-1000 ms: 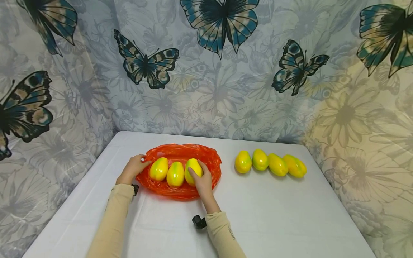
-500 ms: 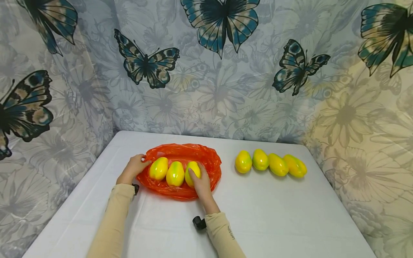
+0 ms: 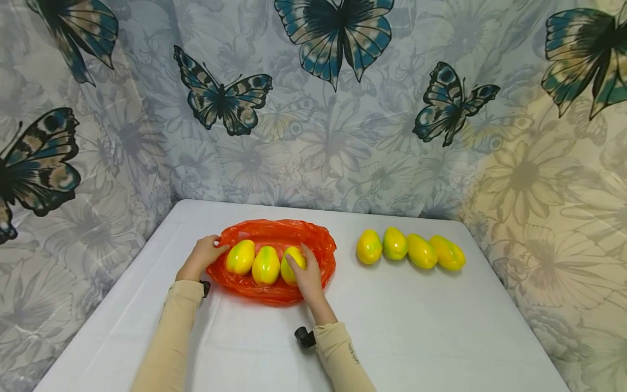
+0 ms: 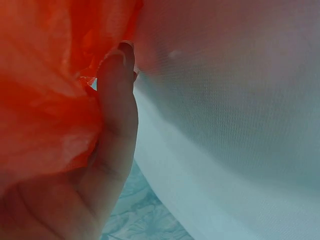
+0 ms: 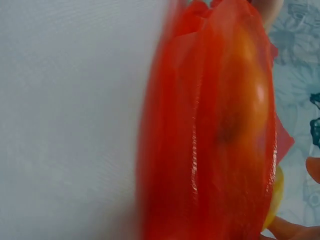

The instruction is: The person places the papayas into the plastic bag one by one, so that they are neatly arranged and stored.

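A red plastic bag (image 3: 274,231) lies spread on the table, its mouth upward. Inside sit three glossy yellow-green fruits that look like mangoes: a left mango (image 3: 240,257), a middle mango (image 3: 266,265) and a right mango (image 3: 290,272). My left hand (image 3: 202,256) pinches the bag's left edge; the left wrist view shows the thumb (image 4: 117,110) against the red plastic (image 4: 45,120). My right hand (image 3: 311,277) holds the right mango, thumb across its front and fingers on its far right side. The right wrist view shows the bag's side (image 5: 200,130), with a fruit showing through.
Several more yellow-green mangoes (image 3: 395,243) lie in a row on the table right of the bag. The white-covered table (image 3: 431,332) ends at a butterfly-patterned cloth backdrop (image 3: 338,147). Black cameras (image 3: 305,338) are worn on both wrists.
My right hand has lowered the right mango slightly beside the middle one, and its fingers now look a little more spread. My left hand stays at the bag's left edge.
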### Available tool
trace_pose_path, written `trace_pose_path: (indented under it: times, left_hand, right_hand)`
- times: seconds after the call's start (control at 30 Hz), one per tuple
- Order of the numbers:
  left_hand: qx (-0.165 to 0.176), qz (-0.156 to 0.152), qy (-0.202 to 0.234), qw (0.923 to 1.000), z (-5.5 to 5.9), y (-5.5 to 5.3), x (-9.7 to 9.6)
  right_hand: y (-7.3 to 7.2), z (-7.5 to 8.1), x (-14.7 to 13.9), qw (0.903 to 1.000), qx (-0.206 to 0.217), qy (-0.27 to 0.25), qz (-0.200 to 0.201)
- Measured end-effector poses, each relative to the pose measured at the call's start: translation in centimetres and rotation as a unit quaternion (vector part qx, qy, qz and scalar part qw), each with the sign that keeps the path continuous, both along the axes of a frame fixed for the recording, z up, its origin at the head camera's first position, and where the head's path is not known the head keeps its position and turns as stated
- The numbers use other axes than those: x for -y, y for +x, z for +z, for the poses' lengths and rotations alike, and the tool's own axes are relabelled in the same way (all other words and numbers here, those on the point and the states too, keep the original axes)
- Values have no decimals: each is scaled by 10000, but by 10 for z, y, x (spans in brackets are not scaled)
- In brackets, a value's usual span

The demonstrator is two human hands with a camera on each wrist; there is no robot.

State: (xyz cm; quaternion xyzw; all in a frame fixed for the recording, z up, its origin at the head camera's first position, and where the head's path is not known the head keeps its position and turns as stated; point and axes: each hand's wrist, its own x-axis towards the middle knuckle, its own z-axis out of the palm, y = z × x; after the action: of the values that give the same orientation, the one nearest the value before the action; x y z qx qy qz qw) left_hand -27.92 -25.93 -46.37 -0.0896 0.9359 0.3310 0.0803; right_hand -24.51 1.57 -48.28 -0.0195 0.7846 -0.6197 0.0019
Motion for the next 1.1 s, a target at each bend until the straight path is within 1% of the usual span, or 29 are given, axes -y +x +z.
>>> trace_pose_path:
  times: [0.2, 0.4, 0.53, 0.7, 0.87, 1.1]
  left_hand:
    - [78, 29, 32, 10000, 1, 1, 0]
    - [82, 48, 24, 10000, 1, 1, 1]
    - [57, 30, -7, 10000, 1, 1, 1]
    - [67, 39, 3, 10000, 1, 1, 1]
    - [24, 4, -12, 10000, 1, 2, 0]
    - [-47, -26, -57, 10000, 1, 3, -1]
  right_hand:
    - [-1, 11, -5, 9998, -127, -156, 26]
    - [-5, 20, -14, 9982, -448, -399, 61]
    - [-8, 25, -21, 9973, -551, -478, -8]
    - [-12, 28, -31, 9962, -666, -547, -105]
    - [-19, 29, -44, 9945, -784, -664, -203]
    - [-29, 31, -68, 9949, -697, -613, -399]
